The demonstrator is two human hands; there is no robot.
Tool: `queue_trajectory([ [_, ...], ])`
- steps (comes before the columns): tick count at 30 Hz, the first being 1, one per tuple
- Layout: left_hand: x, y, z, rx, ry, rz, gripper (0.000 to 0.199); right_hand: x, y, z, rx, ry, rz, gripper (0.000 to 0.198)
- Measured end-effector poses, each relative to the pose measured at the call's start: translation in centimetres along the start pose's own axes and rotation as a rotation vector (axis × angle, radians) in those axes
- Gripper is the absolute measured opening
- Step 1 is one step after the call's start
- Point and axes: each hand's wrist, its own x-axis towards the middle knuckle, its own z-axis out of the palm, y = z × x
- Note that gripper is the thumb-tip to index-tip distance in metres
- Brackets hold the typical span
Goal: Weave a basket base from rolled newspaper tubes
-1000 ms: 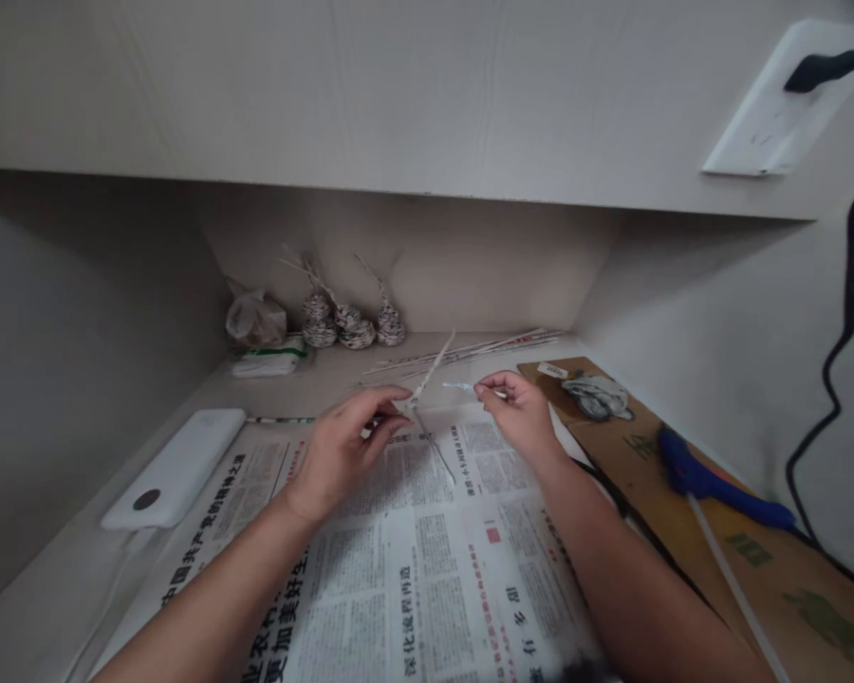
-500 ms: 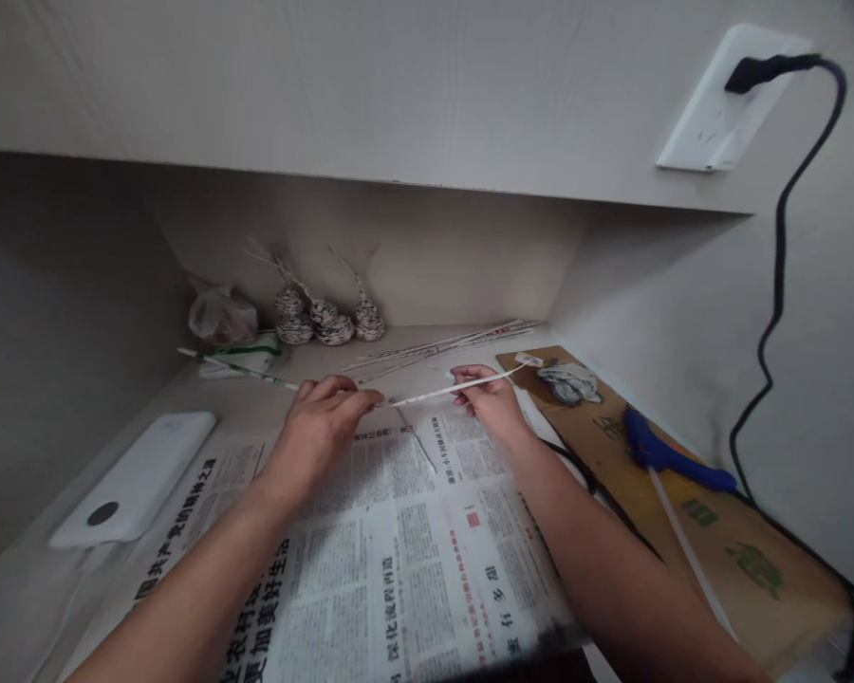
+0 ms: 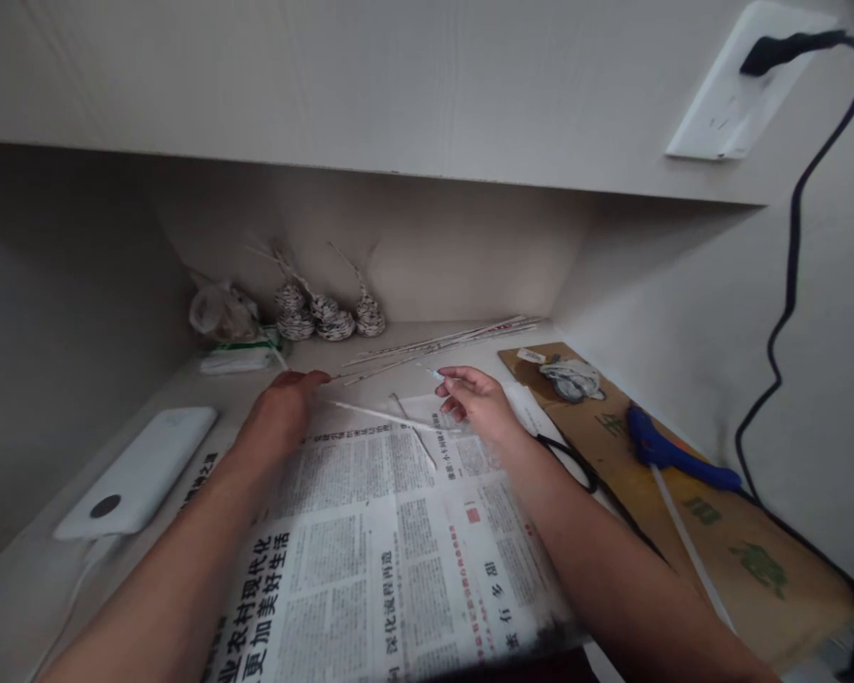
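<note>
My left hand (image 3: 285, 406) is closed over a rolled paper stick (image 3: 391, 417), its white length running right from the fingers above the newspaper (image 3: 327, 569). A short pale end (image 3: 279, 356) also shows beyond the knuckles. My right hand (image 3: 475, 398) has thumb and fingers pinched at a small whitish piece (image 3: 437, 376), too small to name, and it stands apart from my left hand. Below the stick, a thin grey strip (image 3: 417, 438) lies on the newspaper. Several paper sticks (image 3: 448, 343) lie in a bundle behind my hands.
Woven paper gourds (image 3: 333, 321) stand by the back wall, beside a plastic bag (image 3: 222, 311). A white power bank (image 3: 139, 471) lies left. Cardboard (image 3: 683, 531) on the right carries a blue glue gun (image 3: 676, 451) and a crumpled grey-white bundle (image 3: 573, 379). A black cord (image 3: 793, 256) hangs from the socket.
My left hand has drawn left and slightly towards me. The paper stick has swung, its right end now lower and out of my right hand. My right hand has shifted slightly left.
</note>
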Motion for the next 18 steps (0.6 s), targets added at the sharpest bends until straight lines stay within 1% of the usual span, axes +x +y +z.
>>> queue_trajectory([
  [1,-0.1,0.0,-0.1,0.029,-0.003,-0.008,0.059,0.0,0.1,0.1,-0.011,-0.011,0.014,0.03],
  [3,-0.2,0.4,-0.5,0.067,0.03,-0.009,0.057,-0.1,0.2,0.2,-0.03,-0.038,0.042,0.027],
  [5,-0.3,1.6,-0.8,0.043,0.052,0.028,0.052,-0.1,0.4,0.2,-0.047,-0.051,0.067,0.024],
  [6,-0.3,2.5,-0.9,-0.006,0.034,0.082,0.048,-0.1,0.5,0.2,-0.057,-0.051,0.075,0.023],
  [8,-0.6,4.7,-1.1,-0.198,-0.082,0.235,0.038,-0.1,0.7,0.3,-0.084,-0.047,0.077,0.02],
  [10,-1.1,6.8,-1.0,-0.366,-0.2,0.36,0.024,-0.1,0.9,0.3,-0.124,-0.043,0.061,0.018],
  [13,-2.0,9.1,-0.4,-0.493,-0.332,0.489,0.013,-0.3,0.8,0.6,-0.2,-0.034,0.001,0.016],
  [15,-2.5,9.8,0.1,-0.534,-0.34,0.512,0.01,-0.7,0.6,0.9,-0.249,-0.03,-0.065,0.015],
  [16,-2.6,9.9,0.3,-0.535,-0.337,0.52,0.007,-0.9,0.5,1.0,-0.272,-0.03,-0.107,0.015],
  [18,-2.7,10.1,0.5,-0.504,-0.328,0.513,0.008,-1.4,0.3,1.3,-0.322,-0.027,-0.201,0.014],
])
